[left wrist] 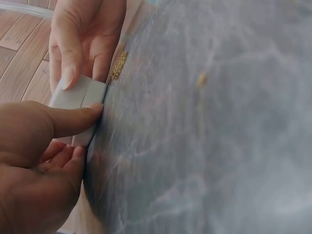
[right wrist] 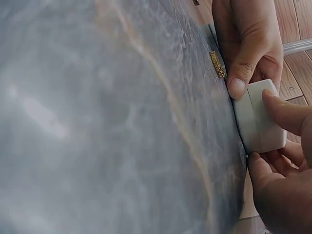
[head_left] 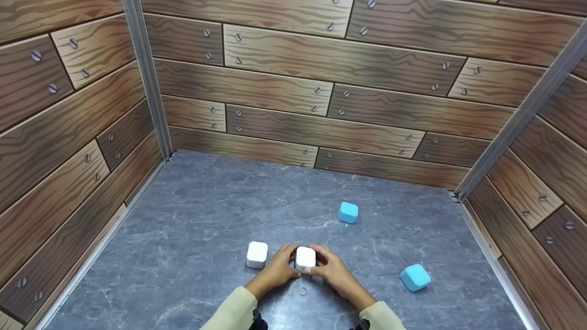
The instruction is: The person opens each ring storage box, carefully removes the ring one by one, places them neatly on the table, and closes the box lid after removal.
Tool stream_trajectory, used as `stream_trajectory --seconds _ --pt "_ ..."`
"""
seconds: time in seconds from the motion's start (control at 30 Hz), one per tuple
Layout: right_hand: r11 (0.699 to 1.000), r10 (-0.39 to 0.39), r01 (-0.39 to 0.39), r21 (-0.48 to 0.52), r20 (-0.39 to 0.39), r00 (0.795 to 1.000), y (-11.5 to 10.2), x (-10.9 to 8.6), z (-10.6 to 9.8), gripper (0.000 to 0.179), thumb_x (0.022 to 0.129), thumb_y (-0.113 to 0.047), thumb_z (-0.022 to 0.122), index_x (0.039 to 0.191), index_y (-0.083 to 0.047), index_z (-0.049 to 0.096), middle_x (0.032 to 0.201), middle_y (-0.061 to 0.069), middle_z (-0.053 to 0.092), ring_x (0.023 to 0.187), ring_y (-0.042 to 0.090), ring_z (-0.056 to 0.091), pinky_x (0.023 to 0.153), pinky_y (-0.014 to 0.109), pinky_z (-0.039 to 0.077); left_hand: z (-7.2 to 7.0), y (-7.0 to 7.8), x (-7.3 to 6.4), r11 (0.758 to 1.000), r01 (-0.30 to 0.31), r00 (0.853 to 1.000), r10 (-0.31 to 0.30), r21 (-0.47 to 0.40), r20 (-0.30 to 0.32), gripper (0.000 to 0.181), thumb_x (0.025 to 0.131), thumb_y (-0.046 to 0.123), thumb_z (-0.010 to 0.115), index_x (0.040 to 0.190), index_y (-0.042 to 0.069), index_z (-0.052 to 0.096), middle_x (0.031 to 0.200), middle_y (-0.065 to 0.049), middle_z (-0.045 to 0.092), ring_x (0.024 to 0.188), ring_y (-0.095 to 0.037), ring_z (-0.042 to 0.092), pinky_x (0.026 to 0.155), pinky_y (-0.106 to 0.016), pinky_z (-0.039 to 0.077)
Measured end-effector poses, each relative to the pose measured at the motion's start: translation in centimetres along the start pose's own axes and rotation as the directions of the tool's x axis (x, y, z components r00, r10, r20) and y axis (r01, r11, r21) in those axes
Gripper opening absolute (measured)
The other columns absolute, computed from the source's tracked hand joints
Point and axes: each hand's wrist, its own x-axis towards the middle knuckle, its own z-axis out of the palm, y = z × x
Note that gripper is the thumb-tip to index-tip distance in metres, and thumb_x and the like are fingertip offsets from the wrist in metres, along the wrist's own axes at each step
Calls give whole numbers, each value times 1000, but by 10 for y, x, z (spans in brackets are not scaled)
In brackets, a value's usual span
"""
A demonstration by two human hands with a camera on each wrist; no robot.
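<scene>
Between my two hands sits a small white box (head_left: 306, 257) with rounded corners, right at the table surface. A thin seam runs round the box (right wrist: 258, 117), parting it into a lid and a base. My left hand (head_left: 280, 265) grips its left side, the thumb lying across the lower part in the left wrist view. From the other side my right hand (head_left: 331, 269) holds it, thumb on the upper part in the right wrist view. A gold chain-like piece (left wrist: 119, 66) lies on the table just beyond the box; in the head view it is hidden.
Left of my left hand stands another white box (head_left: 257, 255). One blue box (head_left: 348, 212) is farther back, and a second blue box (head_left: 415, 277) sits to the right. Wood-patterned walls (head_left: 275, 82) surround the grey marbled table (head_left: 192, 220) on three sides.
</scene>
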Motion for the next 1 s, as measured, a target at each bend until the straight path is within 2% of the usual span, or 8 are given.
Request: stream_trajectory --seconds 0.17,0.3,0.4,0.5,0.63,0.7,0.8,1.0 --pt "1000 -13 13 -26 -21 1000 0 0 -1 74 83 -10 82 146 5 47 149 24 42 143 43 38 115 42 39 0 2 2 999 2 1000 -3 48 26 75 72 -9 77 141 -8 48 140 -25 51 132 -38 50 112 -47 43" --pt "998 -44 44 -39 11 999 -1 1 -3 75 83 -11 81 147 5 45 151 29 41 141 46 40 112 39 44 -5 8 4 996 32 998 -36 82 58 82 73 -3 81 146 -7 43 143 -27 48 135 -41 45 114 -54 37" --pt "999 -39 41 -30 64 997 -2 0 -8 79 85 -13 80 150 6 40 152 32 39 141 47 40 110 36 46 -10 15 6 994 75 991 -84 80 108 88 75 0 82 151 -6 37 149 -28 44 138 -43 41 115 -56 35" --pt "999 -39 39 -4 101 994 -2 -2 -14 81 86 -14 79 151 8 35 153 32 38 142 46 38 111 36 44 -13 25 9 990 88 983 -104 107 153 90 77 6 83 153 -4 35 151 -28 43 139 -44 40 114 -58 35" --pt "996 -90 89 14 97 991 -4 0 -25 77 89 -10 75 149 13 34 150 36 40 140 49 40 112 40 43 -19 41 17 985 101 980 -122 138 155 89 79 13 84 153 0 37 152 -26 42 141 -45 37 115 -61 32" --pt "992 -125 125 -4 57 991 -6 3 -33 72 90 -8 73 147 15 36 146 38 42 137 52 42 110 42 45 -23 51 26 984 116 981 -136 136 142 86 81 14 83 153 2 38 154 -26 41 142 -45 36 116 -61 31" --pt "988 -145 143 -51 -48 988 -11 9 -46 64 90 -6 72 144 13 43 143 35 48 134 49 47 107 42 48 -27 63 43 984 120 984 -135 130 118 82 83 13 81 153 5 40 153 -24 42 141 -43 40 116 -57 34" --pt "994 -101 85 -72 -265 959 -8 23 -71 59 89 -2 73 143 8 49 141 29 54 132 43 51 103 41 51 -20 79 83 984 104 990 -117 148 80 79 84 10 79 153 8 41 149 -20 48 134 -37 50 111 -50 43"
